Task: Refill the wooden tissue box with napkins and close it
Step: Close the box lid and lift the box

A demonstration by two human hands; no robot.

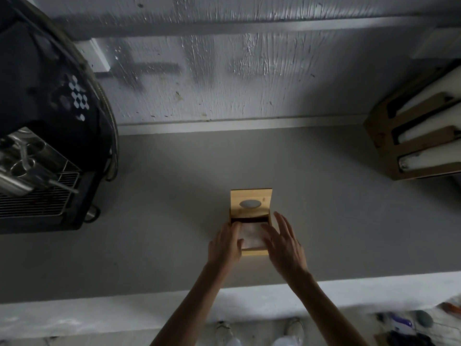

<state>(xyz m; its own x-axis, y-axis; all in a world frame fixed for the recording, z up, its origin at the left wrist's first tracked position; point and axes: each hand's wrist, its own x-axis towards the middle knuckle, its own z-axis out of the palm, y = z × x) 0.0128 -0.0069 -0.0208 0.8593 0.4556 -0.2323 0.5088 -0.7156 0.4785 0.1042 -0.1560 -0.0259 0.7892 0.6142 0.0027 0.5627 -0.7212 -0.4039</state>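
A small wooden tissue box (254,251) stands in the middle of the grey counter. Its lid (250,196), which has an oval slot, is tipped up and back. A stack of pale napkins (252,237) lies inside the box. My left hand (225,245) rests on the box's left side with its fingers on the napkins' left edge. My right hand (284,245) is on the right side, fingers spread, with some fingertips touching the napkins.
A black espresso machine (47,136) with a wire drip tray fills the left side. A cardboard box with white rolls (419,138) sits at the right. The counter's white front edge (99,313) runs below my arms; a rough white wall stands behind.
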